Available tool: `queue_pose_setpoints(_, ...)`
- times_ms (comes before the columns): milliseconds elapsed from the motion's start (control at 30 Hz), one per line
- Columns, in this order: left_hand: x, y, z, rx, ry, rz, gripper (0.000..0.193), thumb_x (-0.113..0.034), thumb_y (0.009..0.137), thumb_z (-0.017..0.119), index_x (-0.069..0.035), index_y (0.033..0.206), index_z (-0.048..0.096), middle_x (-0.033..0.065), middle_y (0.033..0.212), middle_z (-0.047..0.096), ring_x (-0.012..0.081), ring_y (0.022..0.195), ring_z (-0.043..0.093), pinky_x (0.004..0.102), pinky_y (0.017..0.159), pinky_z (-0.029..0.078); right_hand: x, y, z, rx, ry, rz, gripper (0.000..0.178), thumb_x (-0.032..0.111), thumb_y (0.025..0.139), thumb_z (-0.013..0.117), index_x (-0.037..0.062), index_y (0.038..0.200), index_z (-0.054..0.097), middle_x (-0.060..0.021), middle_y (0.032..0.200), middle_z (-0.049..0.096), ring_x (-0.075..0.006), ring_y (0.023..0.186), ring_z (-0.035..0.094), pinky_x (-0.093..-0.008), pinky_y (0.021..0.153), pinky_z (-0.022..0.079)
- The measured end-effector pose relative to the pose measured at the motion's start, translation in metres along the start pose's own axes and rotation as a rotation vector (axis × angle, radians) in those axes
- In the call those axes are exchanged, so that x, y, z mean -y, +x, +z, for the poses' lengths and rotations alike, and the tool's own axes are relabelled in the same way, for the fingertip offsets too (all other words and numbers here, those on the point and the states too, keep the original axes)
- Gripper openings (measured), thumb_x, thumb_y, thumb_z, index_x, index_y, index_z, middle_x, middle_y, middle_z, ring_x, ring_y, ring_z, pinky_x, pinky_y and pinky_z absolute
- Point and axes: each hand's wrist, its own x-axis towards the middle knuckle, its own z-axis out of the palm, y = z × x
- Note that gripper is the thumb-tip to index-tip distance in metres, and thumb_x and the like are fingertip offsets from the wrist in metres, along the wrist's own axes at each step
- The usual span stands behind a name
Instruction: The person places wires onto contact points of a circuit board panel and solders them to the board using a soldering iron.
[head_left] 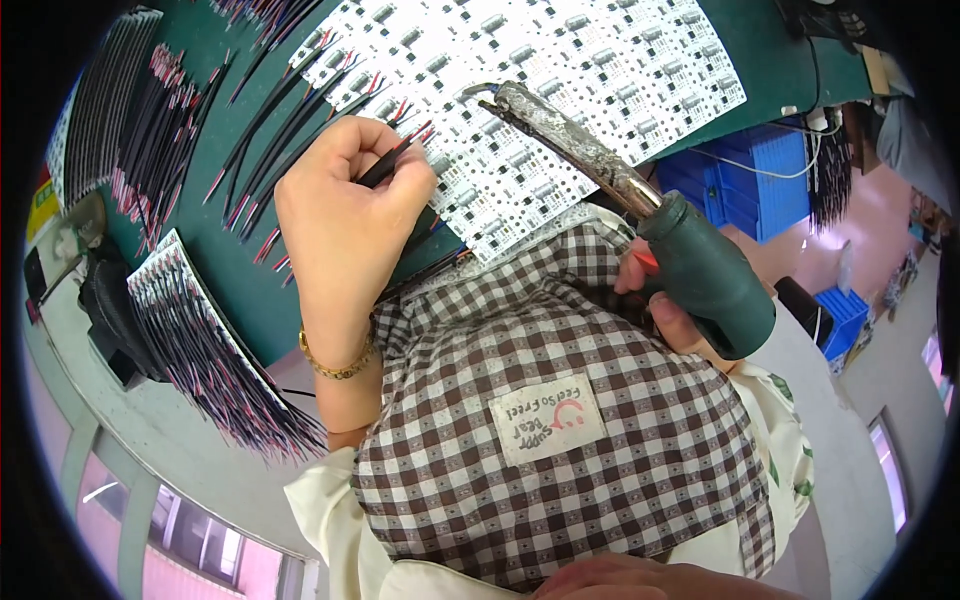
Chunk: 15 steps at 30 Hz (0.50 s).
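Note:
Between the thumb and bent fingers of my left hand [340,200] is a black cable [384,166], its thin red and dark wire ends pointing over the white circuit board panel [545,195]. My right hand [676,322] is closed round the green handle of a soldering iron [575,142]; the handle hides part of the fingers. The iron's worn metal barrel slants over the panel, with its bent tip up and to the right of the left hand. Small black parts cover the panel in rows. Several cables [285,130] fan out from the panel's left edge.
At the left lie a bundle of loose cables [165,125] and a stack of black strips [105,105]. Another wired panel [190,300] hangs at the green table's [232,290] near left edge. Blue bins [735,185] stand at the right, beside hanging cables [829,180].

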Motion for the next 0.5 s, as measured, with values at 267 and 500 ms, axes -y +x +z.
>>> queue_pose_setpoints(267, 0.0, 0.009, -0.011, 0.16, -0.062, -0.068, 0.015, -0.012, 0.07, 0.067, 0.002, 0.074, 0.063, 0.0022, 0.059, 0.059, 0.0039, 0.053, 0.048, 0.02, 0.052, 0.038, 0.012, 0.003, 0.004, -0.103, -0.444, 0.019, 0.024, 0.01, 0.073, 0.068, 0.0048, 0.096, 0.064, -0.0081, 0.087, 0.065, -0.0228, 0.071, 0.064, -0.03, 0.064, 0.05)
queue_pose_setpoints(500, 0.001, 0.01, -0.006, 0.148, -0.053, -0.054, 0.015, -0.012, 0.069, 0.067, 0.002, 0.074, 0.063, 0.0026, 0.059, 0.059, 0.0046, 0.053, 0.048, 0.0203, 0.051, 0.039, 0.023, 0.013, 0.007, -0.114, -0.198, 0.194, 0.024, 0.007, 0.07, 0.067, 0.0054, 0.093, 0.063, -0.0116, 0.09, 0.063, -0.0298, 0.074, 0.062, -0.0331, 0.067, 0.051)
